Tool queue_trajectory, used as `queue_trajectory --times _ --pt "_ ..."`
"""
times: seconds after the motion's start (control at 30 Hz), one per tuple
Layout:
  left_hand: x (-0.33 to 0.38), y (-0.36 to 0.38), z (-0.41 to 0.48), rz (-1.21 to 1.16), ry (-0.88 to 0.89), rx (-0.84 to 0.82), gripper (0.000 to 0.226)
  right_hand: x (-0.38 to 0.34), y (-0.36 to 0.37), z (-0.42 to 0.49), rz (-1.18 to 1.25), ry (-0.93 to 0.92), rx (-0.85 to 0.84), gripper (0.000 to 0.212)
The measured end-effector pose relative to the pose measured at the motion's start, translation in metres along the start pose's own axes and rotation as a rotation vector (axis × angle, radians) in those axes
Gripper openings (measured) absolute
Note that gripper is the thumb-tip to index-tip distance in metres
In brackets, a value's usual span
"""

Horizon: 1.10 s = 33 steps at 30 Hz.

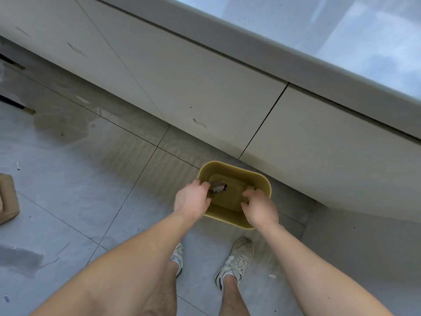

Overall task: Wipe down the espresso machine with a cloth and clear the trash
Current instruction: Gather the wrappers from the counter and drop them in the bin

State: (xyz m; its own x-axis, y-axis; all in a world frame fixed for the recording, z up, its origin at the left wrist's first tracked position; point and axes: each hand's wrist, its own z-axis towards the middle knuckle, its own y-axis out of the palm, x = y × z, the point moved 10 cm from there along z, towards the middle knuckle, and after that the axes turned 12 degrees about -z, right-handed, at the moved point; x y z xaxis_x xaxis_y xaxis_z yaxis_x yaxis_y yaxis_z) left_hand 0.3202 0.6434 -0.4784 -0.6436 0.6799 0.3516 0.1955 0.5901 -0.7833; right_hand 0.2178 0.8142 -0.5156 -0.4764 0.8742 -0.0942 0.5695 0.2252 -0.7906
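A yellow-green trash bin stands on the floor against the cabinet base, seen from above. Both my hands hang over its opening. My left hand is at the bin's left rim, and a crumpled grey-white piece of trash sits at its fingertips, just inside the bin. Over the bin's right side, my right hand has its fingers curled loosely apart with nothing visible between them. Neither the espresso machine nor a cloth is in view.
White cabinet fronts run diagonally under a pale countertop. My feet in light sneakers stand on grey floor tiles just behind the bin. A cardboard box corner lies at the left edge, and small scraps dot the floor.
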Motion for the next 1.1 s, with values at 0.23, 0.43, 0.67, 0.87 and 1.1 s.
queue_trajectory --times 0.23,0.43,0.67,0.87,1.1 --pt "0.021 -0.049 -0.032 0.054 0.04 0.009 0.036 -0.005 -0.052 -0.038 0.023 -0.002 0.088 0.028" --pt "0.065 -0.132 -0.08 0.046 0.129 0.106 0.035 -0.004 -0.148 -0.103 0.065 -0.012 0.234 0.035" --pt "0.112 -0.208 -0.124 -0.032 0.285 0.242 0.037 0.005 -0.261 -0.172 0.126 -0.042 0.444 0.034" --pt "0.154 -0.271 -0.153 -0.081 0.496 0.365 0.036 0.001 -0.322 -0.207 0.16 -0.055 0.562 0.034" --pt "0.205 -0.346 -0.166 -0.076 0.687 0.424 0.036 -0.005 -0.387 -0.232 0.157 0.008 0.656 0.033"
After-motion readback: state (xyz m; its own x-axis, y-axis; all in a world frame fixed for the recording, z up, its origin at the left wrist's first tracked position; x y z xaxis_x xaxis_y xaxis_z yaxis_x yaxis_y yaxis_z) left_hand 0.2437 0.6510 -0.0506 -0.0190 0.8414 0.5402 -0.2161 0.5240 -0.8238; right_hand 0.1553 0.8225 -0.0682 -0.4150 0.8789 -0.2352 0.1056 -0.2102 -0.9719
